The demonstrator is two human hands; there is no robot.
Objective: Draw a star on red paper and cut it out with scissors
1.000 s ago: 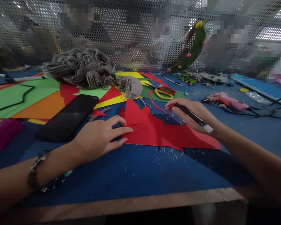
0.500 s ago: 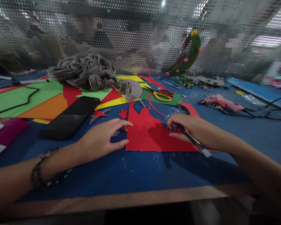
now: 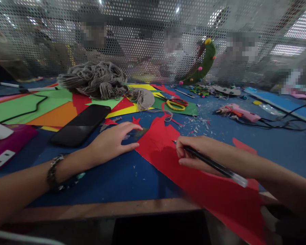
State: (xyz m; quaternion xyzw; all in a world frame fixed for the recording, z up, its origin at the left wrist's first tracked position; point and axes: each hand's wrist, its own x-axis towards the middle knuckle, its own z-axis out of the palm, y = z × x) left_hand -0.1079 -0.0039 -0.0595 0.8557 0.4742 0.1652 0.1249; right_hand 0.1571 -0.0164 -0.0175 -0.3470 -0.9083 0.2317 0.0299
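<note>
A red sheet of paper (image 3: 193, 177) with a jagged cut upper edge lies aslant on the blue table, its lower right end hanging over the front edge. Faint pen lines show on its upper part. My right hand (image 3: 196, 151) rests on the sheet, fingers wrapped round a black pen (image 3: 214, 165) with a clear end, its tip near the drawn lines. At the sheet's left corner, my left hand (image 3: 114, 139) has thumb and fingers apart, with fingertips at the paper's edge. A small red paper star (image 3: 136, 121) lies just beyond it.
A black phone (image 3: 81, 125) and a magenta power strip (image 3: 12, 143) lie left. Behind are grey yarn (image 3: 94, 80), coloured sheets (image 3: 51, 114) and scissors (image 3: 177, 103). A pink glue gun (image 3: 241, 113) with its cord lies right. A perforated metal screen (image 3: 142, 44) stands behind the table.
The red sheet has turned clockwise, its right end swinging down past the table edge. The pen tip has come to the paper. A red scrap now lies farther right.
</note>
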